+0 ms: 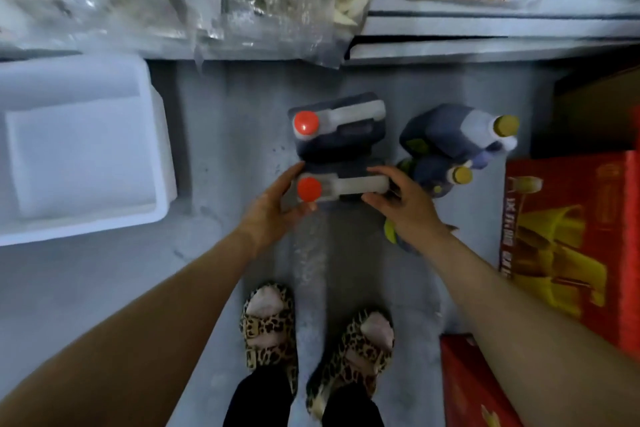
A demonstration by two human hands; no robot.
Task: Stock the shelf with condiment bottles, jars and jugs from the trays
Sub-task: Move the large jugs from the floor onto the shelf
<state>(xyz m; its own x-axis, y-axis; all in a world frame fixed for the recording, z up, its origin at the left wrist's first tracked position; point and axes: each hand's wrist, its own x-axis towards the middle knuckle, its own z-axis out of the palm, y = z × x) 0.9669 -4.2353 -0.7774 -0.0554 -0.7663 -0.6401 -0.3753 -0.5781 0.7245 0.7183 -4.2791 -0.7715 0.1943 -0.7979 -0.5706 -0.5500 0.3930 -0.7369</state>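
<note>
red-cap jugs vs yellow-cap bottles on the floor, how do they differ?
Caps: the red-cap jugs have red caps; the yellow-cap bottles have yellow ones.
Shape: the jugs are boxy with a pale handle across the top; the bottles look rounder, with a clear neck.
Contact: the left hand and right hand flank the nearer jug; neither hand grips a bottle.
Shared: dark contents, all standing on the grey floor.

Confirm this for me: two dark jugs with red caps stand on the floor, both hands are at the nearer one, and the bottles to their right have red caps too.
One detail is wrong. The head view shows the bottles on the right with yellow caps, not red. The rest holds: the left hand and right hand flank the nearer jug, with the farther jug behind it.
</note>
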